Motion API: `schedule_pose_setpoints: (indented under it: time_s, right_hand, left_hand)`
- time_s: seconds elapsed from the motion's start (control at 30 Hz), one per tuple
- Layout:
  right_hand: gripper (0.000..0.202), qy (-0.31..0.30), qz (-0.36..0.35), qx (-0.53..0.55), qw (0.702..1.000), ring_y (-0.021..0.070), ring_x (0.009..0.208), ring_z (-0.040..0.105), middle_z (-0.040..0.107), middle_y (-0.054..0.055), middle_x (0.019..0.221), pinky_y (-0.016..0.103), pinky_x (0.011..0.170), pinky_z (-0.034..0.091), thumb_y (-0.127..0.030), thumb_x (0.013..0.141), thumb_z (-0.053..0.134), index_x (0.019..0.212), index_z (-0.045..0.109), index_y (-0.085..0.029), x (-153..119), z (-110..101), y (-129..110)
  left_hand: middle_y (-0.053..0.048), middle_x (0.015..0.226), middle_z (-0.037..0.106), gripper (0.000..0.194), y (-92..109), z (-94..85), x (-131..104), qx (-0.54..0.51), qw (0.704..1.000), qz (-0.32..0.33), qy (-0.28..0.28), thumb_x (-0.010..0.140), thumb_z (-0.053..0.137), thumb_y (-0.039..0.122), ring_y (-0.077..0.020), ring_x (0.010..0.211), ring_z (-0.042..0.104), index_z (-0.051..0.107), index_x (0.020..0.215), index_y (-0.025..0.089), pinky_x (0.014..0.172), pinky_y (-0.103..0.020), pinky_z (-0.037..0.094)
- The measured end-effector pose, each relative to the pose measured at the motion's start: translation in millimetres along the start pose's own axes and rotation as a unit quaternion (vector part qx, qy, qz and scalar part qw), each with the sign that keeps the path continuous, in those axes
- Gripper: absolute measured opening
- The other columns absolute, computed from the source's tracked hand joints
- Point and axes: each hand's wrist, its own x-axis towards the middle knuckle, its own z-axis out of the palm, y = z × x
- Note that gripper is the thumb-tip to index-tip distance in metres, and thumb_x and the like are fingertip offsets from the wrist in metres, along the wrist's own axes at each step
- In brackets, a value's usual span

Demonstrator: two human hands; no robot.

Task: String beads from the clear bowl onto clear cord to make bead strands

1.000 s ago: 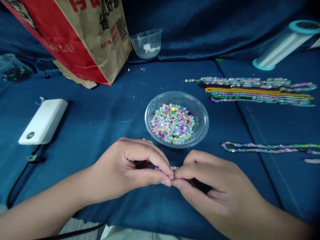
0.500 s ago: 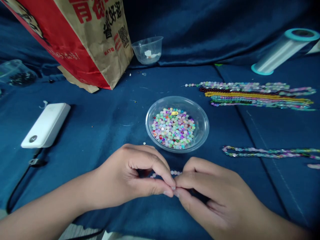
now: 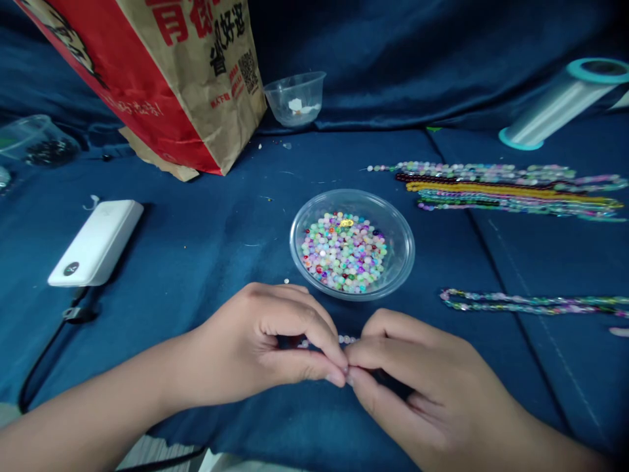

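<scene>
My left hand [image 3: 289, 341] and my right hand [image 3: 417, 380] meet fingertip to fingertip, just below a clear plastic bowl [image 3: 407, 272] of mixed small beads [image 3: 344, 252]. Each pinches with thumb and index finger. A string of pale pinkish beads [image 3: 346, 339] shows in the gap behind the fingers, its two ends hidden by my hands. Something tiny and pale sits between the touching fingertips, mostly covered.
Several bead strands [image 3: 511, 187] lie at the right, with another looped strand [image 3: 531, 301] nearer. At the back stand a paper bag [image 3: 226, 124], a small plastic cup [image 3: 295, 98] and a roll of clear film [image 3: 555, 108]. A white power bank [image 3: 98, 242] lies left.
The whole view has shifted slightly, so things appear a little further right. Both hands keep their pinch, fingertips together, with only a slight shift of the fingers.
</scene>
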Motion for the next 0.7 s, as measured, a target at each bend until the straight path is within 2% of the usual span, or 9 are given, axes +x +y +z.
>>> schedule_pose_setpoints:
  time_s: [0.2,0.37,0.53,0.7]
  right_hand:
    - [0.026,0.002,-0.003,0.001,1.000,0.0087,0.072,0.065,0.071,-0.002,0.081,0.021,0.062,0.046,-0.009,0.101,0.059,0.083,0.074,-0.020,2.2,1.5,1.1]
    - [0.026,0.001,-0.004,-0.003,1.000,0.0083,0.073,0.065,0.071,-0.002,0.082,0.020,0.062,0.046,-0.007,0.100,0.060,0.089,0.078,-0.021,2.7,1.9,0.4]
    - [0.023,-0.013,-0.006,-0.016,1.000,0.0114,0.077,0.066,0.071,0.000,0.085,0.022,0.064,0.049,-0.009,0.101,0.063,0.092,0.081,-0.020,2.3,0.5,-0.5]
    - [0.030,-0.017,-0.010,0.012,1.000,0.0104,0.076,0.068,0.076,0.000,0.093,0.020,0.062,0.050,-0.009,0.098,0.071,0.121,0.085,-0.022,2.5,-1.1,0.9]
  left_hand:
    - [-0.006,0.098,0.085,0.004,1.2,0.4,-3.1,-0.025,0.999,-0.042,0.004,0.098,0.085,0.013,-0.0142,0.092,0.082,0.087,0.100,0.016,0.087,-0.022,0.066]
    - [-0.004,0.097,0.083,0.005,3.6,-1.2,-0.5,-0.023,0.997,-0.078,-0.010,0.102,0.082,0.017,-0.0123,0.089,0.080,0.087,0.101,0.018,0.083,-0.019,0.063]
    - [-0.005,0.093,0.083,0.006,12.0,-10.3,-3.7,-0.066,0.996,-0.048,0.018,0.098,0.085,0.012,-0.0126,0.086,0.079,0.085,0.097,0.018,0.082,-0.018,0.063]
    - [-0.006,0.083,0.083,0.012,16.4,-12.5,-7.3,-0.147,0.988,0.012,0.049,0.091,0.092,0.011,-0.0149,0.079,0.079,0.084,0.094,0.019,0.077,-0.021,0.065]
